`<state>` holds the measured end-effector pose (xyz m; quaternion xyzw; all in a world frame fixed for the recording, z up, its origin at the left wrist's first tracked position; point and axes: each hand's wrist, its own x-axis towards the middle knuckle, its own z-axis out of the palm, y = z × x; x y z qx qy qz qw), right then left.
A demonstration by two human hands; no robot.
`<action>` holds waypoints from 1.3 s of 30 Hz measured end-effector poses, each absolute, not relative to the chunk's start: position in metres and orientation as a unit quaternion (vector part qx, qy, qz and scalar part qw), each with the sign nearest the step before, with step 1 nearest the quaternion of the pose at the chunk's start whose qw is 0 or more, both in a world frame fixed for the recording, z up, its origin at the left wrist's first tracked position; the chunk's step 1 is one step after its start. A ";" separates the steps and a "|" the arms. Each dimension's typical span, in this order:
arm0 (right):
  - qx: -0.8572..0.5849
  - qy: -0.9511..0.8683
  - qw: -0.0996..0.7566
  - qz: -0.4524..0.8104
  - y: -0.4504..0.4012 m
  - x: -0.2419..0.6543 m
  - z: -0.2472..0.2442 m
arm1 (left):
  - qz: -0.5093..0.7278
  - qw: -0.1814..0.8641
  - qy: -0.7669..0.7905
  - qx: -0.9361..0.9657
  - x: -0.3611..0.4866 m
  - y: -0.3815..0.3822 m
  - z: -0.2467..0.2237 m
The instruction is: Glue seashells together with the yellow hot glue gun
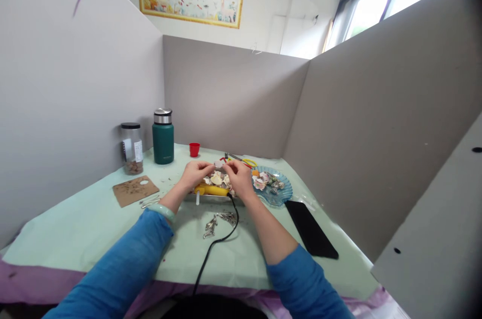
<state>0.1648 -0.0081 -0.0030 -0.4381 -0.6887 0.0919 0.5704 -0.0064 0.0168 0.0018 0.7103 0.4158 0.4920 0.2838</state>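
Observation:
My left hand (196, 173) and my right hand (238, 176) are raised over the middle of the table, fingertips pinched on opposite sides of a small pale disc (219, 164). Both hands hold this piece between them. Just below it are cream and white flower-like pieces (217, 178) in a tray whose edge is partly hidden. A yellow glue gun (213, 190) lies along the near side of those pieces, its black cord (214, 242) running toward me. Metal clips (210, 227) lie on the cloth in front.
A blue plate (285, 189) with flower pieces stands right, beside a black phone-like slab (312, 229). Behind are pliers (249, 163) and a red cup (194, 149). At left are a green bottle (163, 143), a jar (132, 150) and brown cardboard (128, 192). Grey partitions surround the table.

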 end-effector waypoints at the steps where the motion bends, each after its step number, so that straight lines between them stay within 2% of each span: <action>1: -0.432 -0.709 0.556 0.045 -0.011 0.164 -0.002 | 0.490 0.275 0.419 0.713 -0.007 0.018 0.001; 7: -0.465 -0.767 0.427 -0.114 -0.020 0.162 -0.006 | 0.455 0.185 0.429 0.758 -0.008 0.022 -0.003; 12: -0.475 -0.768 0.404 -0.146 -0.014 0.162 -0.011 | 0.427 0.119 0.424 0.790 -0.007 0.020 -0.003; 17: -0.478 -0.774 0.394 -0.131 -0.015 0.159 -0.011 | 0.421 0.115 0.422 0.795 -0.005 0.019 -0.004; 22: -0.452 -0.738 0.501 0.014 -0.006 0.167 -0.007 | 0.436 0.151 0.410 0.787 -0.005 0.019 -0.004; 25: -0.440 -0.648 0.566 0.259 0.005 0.179 -0.004 | 0.428 0.147 0.425 0.784 -0.005 0.018 -0.003; 27: -0.402 -0.600 0.562 0.404 0.008 0.187 -0.002 | 0.429 0.148 0.429 0.781 -0.005 0.018 -0.003; 29: -0.375 -0.571 0.546 0.484 0.007 0.191 0.000 | 0.435 0.161 0.424 0.778 -0.005 0.018 -0.004; 34: -0.325 -0.571 0.494 0.570 -0.005 0.185 0.003 | 0.453 0.239 0.394 0.763 -0.005 0.020 -0.005; 39: -0.336 -0.581 0.507 0.540 -0.004 0.185 0.005 | 0.460 0.257 0.397 0.752 -0.006 0.022 -0.005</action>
